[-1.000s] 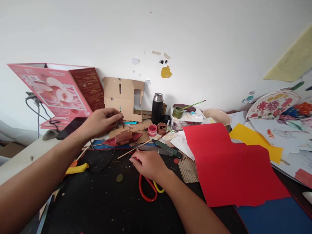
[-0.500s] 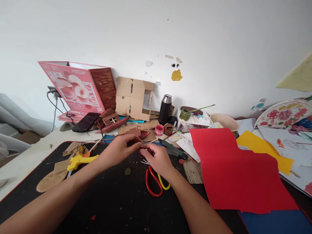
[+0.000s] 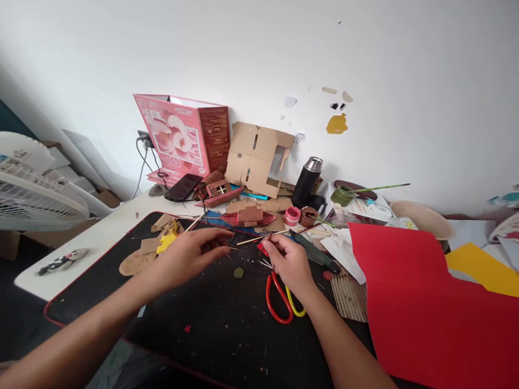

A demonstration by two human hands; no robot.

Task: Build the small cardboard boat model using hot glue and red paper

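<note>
My right hand is closed in a pinch on a small red piece, perhaps paper, partly hidden by the fingers. To its left, my left hand hovers above the black mat, fingers apart. A thin light sliver shows by its fingertips; whether they touch it I cannot tell. Scissors with one red and one yellow handle lie beneath my right hand, blades partly covered. Beyond the hands sits a small reddish-brown model boat. A yellow glue gun lies behind my left forearm, partly hidden.
Two paint jars, red and brown, stand near a black thermos. Large red paper covers the right side. Further left are a phone, a pink box and a white fan.
My hands have drawn apart, and my left hand's fingers have spread. The view has swung left, bringing the fan into sight. The red piece in my right hand shows more clearly.
</note>
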